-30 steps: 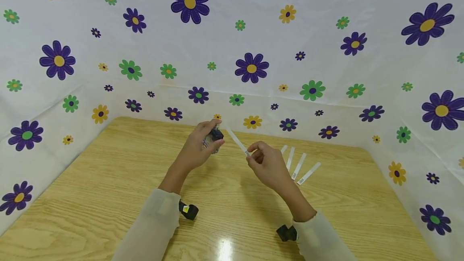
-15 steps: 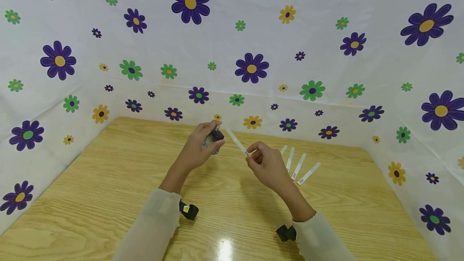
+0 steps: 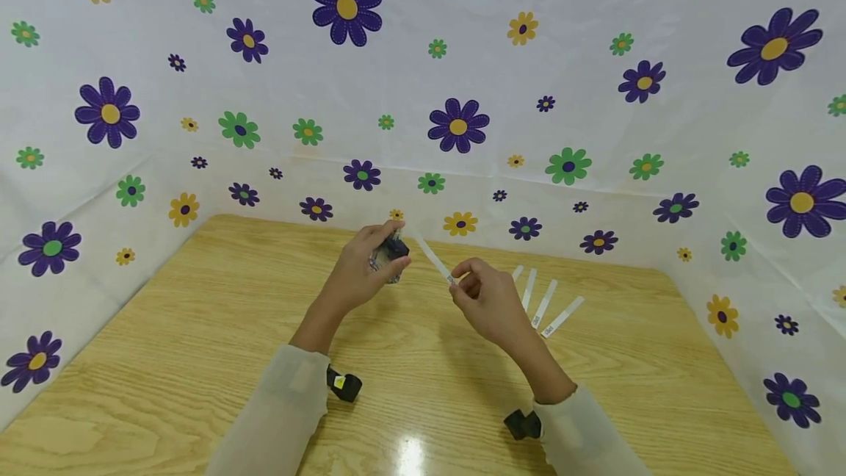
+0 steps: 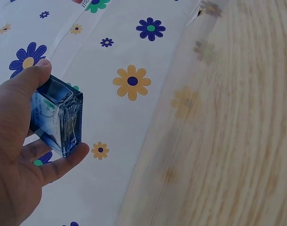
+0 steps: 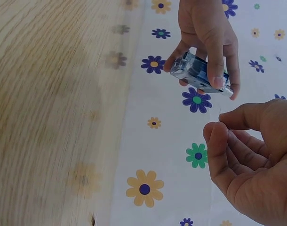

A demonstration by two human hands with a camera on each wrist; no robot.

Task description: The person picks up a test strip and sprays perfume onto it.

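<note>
Bottle [image 3: 382,255] and white strip [image 3: 434,258] are held near one another toward the far edge of the table [image 3: 410,373] in the head view. The bottle is gripped between the thumb and fingers of the left hand [image 3: 355,270]. The strip is pinched at its printed end by the thumb and forefinger of the right hand [image 3: 487,300], its free end pointed toward the bottle; whether the two are touching cannot be told. Four other strips [image 3: 545,303] are fanned out on the pale, wood-grained table. The space is enclosed at the back and sides by a white cloth [image 3: 396,72] printed with flowers.

In the left wrist view, the bottle's clear, blue-tinted walls are shown. Judged to be glass, it is expected to be stiff, slippery, somewhat weighty for its size and breakable if dropped. It is held here by opposite edges, where a firm grip is well placed.

In the right wrist view, the bottle is seen tilted, its narrow silvery top flanked by fingers. The strip is barely made out; thin, it is judged light and easily bent, best taken by one end.
</note>
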